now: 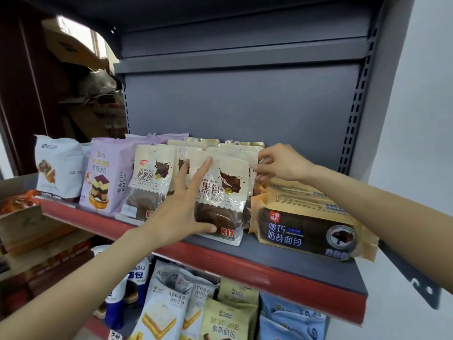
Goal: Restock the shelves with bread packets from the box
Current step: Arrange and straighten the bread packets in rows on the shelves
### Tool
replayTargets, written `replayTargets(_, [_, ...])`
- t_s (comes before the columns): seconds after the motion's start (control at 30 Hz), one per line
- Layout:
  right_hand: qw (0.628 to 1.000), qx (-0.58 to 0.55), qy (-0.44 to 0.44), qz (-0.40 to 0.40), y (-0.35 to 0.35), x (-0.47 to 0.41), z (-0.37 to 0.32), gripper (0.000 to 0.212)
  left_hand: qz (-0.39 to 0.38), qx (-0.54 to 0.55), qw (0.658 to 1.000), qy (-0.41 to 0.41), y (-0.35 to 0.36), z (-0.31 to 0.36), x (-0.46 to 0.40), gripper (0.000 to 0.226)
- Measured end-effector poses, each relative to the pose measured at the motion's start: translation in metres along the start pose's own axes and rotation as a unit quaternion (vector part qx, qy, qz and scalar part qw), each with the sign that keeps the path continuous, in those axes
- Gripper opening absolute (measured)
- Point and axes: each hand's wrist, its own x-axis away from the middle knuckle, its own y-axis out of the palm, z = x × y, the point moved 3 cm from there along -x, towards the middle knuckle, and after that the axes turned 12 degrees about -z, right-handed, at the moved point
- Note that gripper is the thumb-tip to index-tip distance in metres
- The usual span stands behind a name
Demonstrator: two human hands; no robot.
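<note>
Both hands are on the front chocolate bread packet (221, 200), which stands upright near the red-edged shelf (282, 271) front. The left hand (181, 207) lies flat against its face, fingers straight, thumb under the bottom edge; the right hand (277, 163) pinches its top corner (more packets stand behind).

behind the front chocolate bread packet (221, 192), whose label the left hand (182, 204) partly covers, the stacked packets show only top edges, and the lower-shelf packets (196, 312) below it are cut off by the frame's bottom.
</note>
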Motion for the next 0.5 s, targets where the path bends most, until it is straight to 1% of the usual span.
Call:
replayTargets(0.1, [1.000,-0.023,0.000,-0.003,0.000,0.002,0.001,0.022,-0.009,0.000,1.000,-0.004,-0.001,0.000,-0.004,0.133])
replayTargets(0.23, [0.999,-0.035,0.002,0.005,-0.011,0.008,0.004,0.021,-0.015,-0.002,1.000,0.019,-0.002,-0.001,-0.002,0.132])
replayTargets(0.33, [0.999,-0.029,0.000,0.038,-0.024,0.015,0.005,0.018,-0.026,-0.001,0.999,0.023,-0.003,0.002,0.000,0.131])
replayTargets(0.5, [1.000,0.013,-0.006,0.025,-0.018,0.013,-0.001,0.020,-0.037,-0.012,0.999,0.015,-0.005,0.005,-0.001,0.130])
